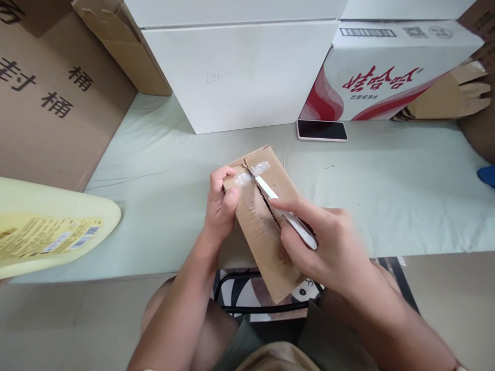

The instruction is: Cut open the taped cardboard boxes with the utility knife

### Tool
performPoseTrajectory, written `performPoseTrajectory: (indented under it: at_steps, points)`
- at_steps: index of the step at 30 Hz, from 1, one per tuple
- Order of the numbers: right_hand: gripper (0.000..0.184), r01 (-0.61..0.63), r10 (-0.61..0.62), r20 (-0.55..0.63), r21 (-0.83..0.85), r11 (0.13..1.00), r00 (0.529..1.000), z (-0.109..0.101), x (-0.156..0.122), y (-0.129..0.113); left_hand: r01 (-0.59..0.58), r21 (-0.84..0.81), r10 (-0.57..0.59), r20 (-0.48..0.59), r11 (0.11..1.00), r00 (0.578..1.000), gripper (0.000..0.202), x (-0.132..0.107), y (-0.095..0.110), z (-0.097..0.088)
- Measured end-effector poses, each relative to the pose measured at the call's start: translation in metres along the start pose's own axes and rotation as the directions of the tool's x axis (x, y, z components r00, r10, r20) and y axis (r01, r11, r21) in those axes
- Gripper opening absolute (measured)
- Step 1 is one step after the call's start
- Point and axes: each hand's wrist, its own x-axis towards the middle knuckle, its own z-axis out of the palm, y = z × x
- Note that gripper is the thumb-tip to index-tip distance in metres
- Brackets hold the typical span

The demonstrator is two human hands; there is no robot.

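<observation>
A small brown cardboard box (263, 226) is held tilted over the front edge of the table. My left hand (222, 203) grips its far left corner, thumb on the top face and fingers around the side. In my right hand (320, 234) is a white utility knife (297, 229), its blade pointing away from me. The blade tip meets the top seam beside a strip of clear tape (260, 168). Along the seam runs a dark, ragged gap. The underside of the box is hidden.
A phone (323, 131) lies behind the box, by a white and red carton (371, 77). A large white box (247, 77) stands at the back. To the left are a pale yellow bottle (58, 226) and a big brown carton (58, 103). A pale green cloth (406, 196) covers the table.
</observation>
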Motion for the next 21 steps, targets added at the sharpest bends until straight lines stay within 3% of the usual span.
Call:
performPoseTrajectory:
  at_steps: [8, 16, 21]
  points:
    - [0.03, 0.025, -0.024, -0.025, 0.025, 0.999, 0.999, -0.0042, -0.0068, 0.001, 0.0, 0.02, -0.001, 0.014, 1.0, 1.0, 0.044, -0.0002, -0.0019, 0.0004]
    - [0.03, -0.045, 0.043, 0.035, 0.056, 0.997, 0.998, -0.002, -0.0026, 0.0006, -0.013, 0.061, 0.012, 0.002, 0.998, 1.0, 0.045, -0.0013, -0.0035, -0.0001]
    - [0.027, -0.001, -0.001, 0.019, 0.109, 0.994, 1.0, -0.0044, -0.0055, 0.0014, -0.027, 0.03, 0.027, -0.001, 0.999, 1.0, 0.049, -0.0009, -0.0047, -0.0004]
